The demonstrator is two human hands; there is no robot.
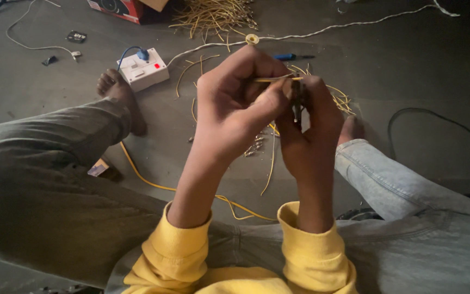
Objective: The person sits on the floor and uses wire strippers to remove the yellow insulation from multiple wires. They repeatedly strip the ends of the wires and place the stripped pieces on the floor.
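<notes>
Socket box on the floor, left of the raised hands; wire heap behind; screwdriver right of the box.

Single view, head-mounted, looking steeply down from above and behind the hands toward the floor. Very near: left hand and right hand at frame centre, yellow sleeves cut by the bottom edge. Facing forward over the lap, legs spreading to both lower corners, a bare foot at upper left. Farther floor along the top edge, with a white socket box and a wire pile. No second view, so no shared part.
</notes>
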